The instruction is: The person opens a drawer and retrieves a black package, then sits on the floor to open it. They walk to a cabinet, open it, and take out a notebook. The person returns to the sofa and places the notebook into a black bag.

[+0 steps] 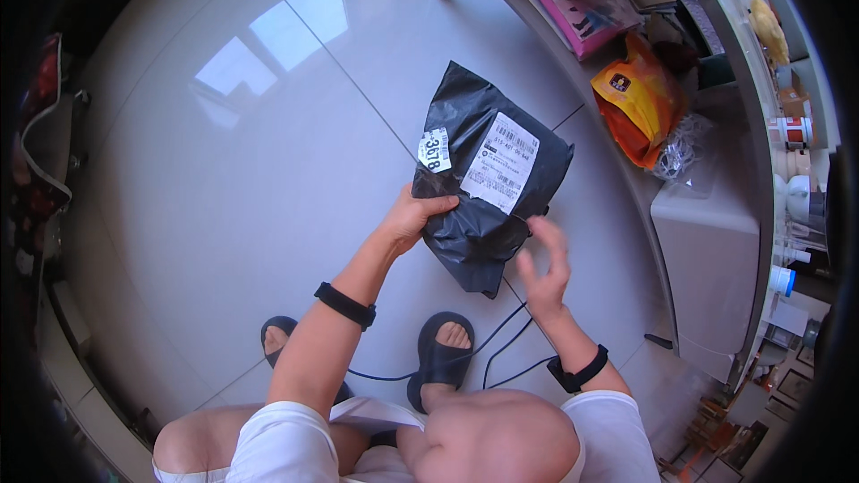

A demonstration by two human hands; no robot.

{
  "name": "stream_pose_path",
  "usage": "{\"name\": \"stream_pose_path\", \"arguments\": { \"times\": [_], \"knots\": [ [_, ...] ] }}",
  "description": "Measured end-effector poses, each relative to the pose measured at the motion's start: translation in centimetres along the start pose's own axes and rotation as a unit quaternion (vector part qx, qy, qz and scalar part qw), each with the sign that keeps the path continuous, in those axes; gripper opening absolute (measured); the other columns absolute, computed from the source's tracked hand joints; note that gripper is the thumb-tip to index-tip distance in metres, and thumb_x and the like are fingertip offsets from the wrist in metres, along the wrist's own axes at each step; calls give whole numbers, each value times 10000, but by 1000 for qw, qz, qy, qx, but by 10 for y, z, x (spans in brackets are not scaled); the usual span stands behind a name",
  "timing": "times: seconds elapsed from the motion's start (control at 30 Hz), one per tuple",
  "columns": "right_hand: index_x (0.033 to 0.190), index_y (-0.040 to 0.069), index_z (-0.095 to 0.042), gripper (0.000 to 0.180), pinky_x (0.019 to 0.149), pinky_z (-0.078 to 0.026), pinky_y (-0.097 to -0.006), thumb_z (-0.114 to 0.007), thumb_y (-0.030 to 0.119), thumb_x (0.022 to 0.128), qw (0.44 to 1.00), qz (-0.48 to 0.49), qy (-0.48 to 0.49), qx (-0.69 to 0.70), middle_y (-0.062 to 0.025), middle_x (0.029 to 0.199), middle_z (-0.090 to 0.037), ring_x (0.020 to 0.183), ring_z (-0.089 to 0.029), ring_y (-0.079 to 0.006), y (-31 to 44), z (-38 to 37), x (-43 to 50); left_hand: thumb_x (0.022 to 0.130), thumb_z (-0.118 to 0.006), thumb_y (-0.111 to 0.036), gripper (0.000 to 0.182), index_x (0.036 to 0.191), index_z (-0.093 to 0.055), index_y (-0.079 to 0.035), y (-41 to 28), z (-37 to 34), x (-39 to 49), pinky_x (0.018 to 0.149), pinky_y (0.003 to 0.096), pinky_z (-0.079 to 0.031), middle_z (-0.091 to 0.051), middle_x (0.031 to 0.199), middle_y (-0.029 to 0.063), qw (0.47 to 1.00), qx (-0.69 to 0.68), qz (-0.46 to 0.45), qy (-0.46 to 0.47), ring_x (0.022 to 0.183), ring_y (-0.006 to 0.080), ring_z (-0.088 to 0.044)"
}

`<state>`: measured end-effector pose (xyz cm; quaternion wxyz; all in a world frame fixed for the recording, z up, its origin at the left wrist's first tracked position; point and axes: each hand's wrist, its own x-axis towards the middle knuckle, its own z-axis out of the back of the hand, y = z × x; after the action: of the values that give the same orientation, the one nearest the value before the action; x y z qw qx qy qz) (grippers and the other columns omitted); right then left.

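Observation:
A crumpled black plastic mailing bag (470, 221) is held above the tiled floor in front of me. My left hand (416, 215) grips its lower left edge, the thumb lying on top and the fingers hidden beneath. A large white shipping label (502, 162) and a smaller white sticker (435, 151), both bearing writing, are stuck on the bag. Near the bag's lower right edge, my right hand (547, 268) has its fingers apart and slightly blurred, with nothing seen in it; whether a fingertip touches the bag is unclear. Each forearm wears a black strap.
Dark cables (493, 349) run over the floor by my slippered foot (443, 355). On the right, a long cabinet's shelf (570, 60) holds an orange and yellow bag (637, 104), a pink folder-like item (570, 3) and a clear plastic bag (684, 154). Bottles and jars stand along the far right.

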<state>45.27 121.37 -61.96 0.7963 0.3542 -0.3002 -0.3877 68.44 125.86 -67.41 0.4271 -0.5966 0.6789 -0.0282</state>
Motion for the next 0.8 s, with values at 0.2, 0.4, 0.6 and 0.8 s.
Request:
{"name": "stream_pose_path", "arguments": {
  "times": [0.2,0.4,0.6,0.8],
  "knots": [
    [1231,7,-499,483,957,-414,-386,-703,167,823,826,-377,-145,393,-147,1204,-563,1133,-526,-247,-12,-1,58,755,-708,-4,403,1118,-540,41,-10,8,-3,849,323,-510,-622,1057,106,999,-17,0,44,927,205,-619],
    [1186,-40,-508,412,890,-472,-313,-675,96,834,861,-329,-22,388,-120,1132,-608,1002,-600,-205,-17,-2,81,763,-717,-20,471,1181,-505,32,0,7,-12,889,345,-493,-608,1111,114,998,-33,41,38,982,222,-604],
    [1147,-18,-528,411,862,-488,-316,-711,154,821,857,-345,3,384,-115,1091,-624,966,-611,-204,-29,-5,88,766,-730,-45,579,1262,-439,22,9,8,-11,924,370,-470,-575,1182,131,998,-37,59,10,1045,243,-577],
    [1148,-14,-534,409,854,-492,-316,-709,166,824,842,-356,-1,405,-119,1098,-626,959,-615,-203,-39,-12,84,771,-737,-80,530,1223,-487,35,14,13,-6,915,365,-481,-598,1151,135,999,-27,47,1,1018,237,-595]
  ]
}}
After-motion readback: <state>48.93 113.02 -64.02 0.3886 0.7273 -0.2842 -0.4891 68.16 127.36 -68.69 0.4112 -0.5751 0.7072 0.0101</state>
